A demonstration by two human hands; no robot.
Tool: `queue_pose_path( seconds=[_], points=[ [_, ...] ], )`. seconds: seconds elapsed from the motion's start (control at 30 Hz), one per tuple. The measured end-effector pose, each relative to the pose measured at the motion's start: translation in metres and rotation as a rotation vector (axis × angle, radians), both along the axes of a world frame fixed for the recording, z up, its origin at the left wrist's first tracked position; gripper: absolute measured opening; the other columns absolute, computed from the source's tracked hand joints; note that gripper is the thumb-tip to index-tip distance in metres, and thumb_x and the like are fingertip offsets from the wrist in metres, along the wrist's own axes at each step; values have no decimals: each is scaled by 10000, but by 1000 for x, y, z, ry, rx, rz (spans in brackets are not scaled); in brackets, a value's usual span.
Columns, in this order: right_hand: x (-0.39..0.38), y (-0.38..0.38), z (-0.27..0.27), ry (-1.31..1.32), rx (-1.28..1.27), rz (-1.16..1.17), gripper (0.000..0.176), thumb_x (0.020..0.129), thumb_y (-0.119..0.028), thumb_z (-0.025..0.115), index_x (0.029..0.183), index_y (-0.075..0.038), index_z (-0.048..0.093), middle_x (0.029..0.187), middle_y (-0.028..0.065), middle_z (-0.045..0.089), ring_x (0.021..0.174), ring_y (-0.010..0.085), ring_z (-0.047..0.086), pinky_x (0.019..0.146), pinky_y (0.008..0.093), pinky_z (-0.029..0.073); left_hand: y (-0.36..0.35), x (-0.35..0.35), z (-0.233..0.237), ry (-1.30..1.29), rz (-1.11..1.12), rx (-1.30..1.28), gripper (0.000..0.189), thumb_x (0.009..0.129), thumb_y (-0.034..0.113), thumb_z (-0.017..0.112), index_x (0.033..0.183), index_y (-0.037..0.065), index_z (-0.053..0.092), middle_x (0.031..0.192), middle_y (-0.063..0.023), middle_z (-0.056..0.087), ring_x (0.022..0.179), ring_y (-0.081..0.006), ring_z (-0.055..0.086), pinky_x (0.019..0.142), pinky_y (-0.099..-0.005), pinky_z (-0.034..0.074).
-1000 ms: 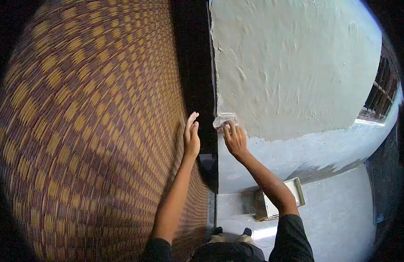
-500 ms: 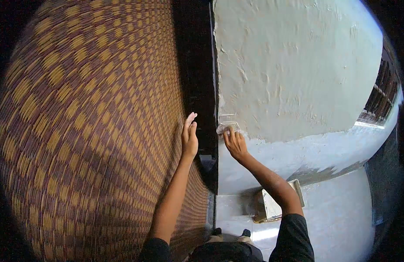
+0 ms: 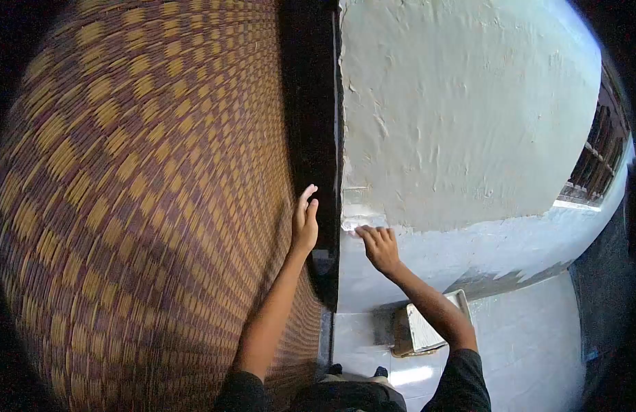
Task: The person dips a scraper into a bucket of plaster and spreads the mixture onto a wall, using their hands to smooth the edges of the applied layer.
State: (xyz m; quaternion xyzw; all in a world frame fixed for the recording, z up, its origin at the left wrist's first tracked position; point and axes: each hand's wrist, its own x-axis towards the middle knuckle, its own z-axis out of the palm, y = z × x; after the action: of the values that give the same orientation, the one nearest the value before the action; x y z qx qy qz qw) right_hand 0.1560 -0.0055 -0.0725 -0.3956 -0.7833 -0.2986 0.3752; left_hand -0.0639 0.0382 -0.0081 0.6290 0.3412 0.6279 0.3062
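My right hand (image 3: 382, 250) is closed on a thin pale putty scraper (image 3: 365, 221). The scraper lies against the wall near its left edge, where the coat of grey-white putty (image 3: 455, 123) ends and smoother bare wall (image 3: 428, 254) begins. A short smoothed streak shows just above the scraper. Over by the dark upright frame (image 3: 308, 103), my left hand (image 3: 305, 221) is raised with its fingers stretched out and nothing in them.
A woven brown-and-yellow wall panel (image 3: 146, 192) fills the left side. On the pale tiled floor (image 3: 524, 329) stands a rectangular container (image 3: 404, 333) with white-smeared surfaces, partly behind my right forearm. A barred window opening (image 3: 599, 154) is at the right.
My right hand has drawn the scraper down the wall, smoothing a short strip of putty at the left edge. The left hand sits slightly lower and farther right, fingers still outstretched.
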Motion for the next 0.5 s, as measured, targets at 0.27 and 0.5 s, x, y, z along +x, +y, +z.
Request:
queue_pose_path(
  seconds=[0.27,0.5],
  points=[
    [-25,34,49,630,4,49,183,817,-45,701,993,-44,653,823,100,641,726,254,558,713,367,380,4,12,-5,72,18,81,417,1015,219,422,1375,10,437,1408,-162,472,1337,-291,407,1124,-391,286],
    [3,39,95,1121,136,23,151,840,-25,663,989,1,658,823,127,630,774,264,592,705,348,454,4,4,-4,76,4,85,434,1021,242,421,1388,9,421,1424,-162,451,1349,-297,390,1129,-393,276]
  ],
)
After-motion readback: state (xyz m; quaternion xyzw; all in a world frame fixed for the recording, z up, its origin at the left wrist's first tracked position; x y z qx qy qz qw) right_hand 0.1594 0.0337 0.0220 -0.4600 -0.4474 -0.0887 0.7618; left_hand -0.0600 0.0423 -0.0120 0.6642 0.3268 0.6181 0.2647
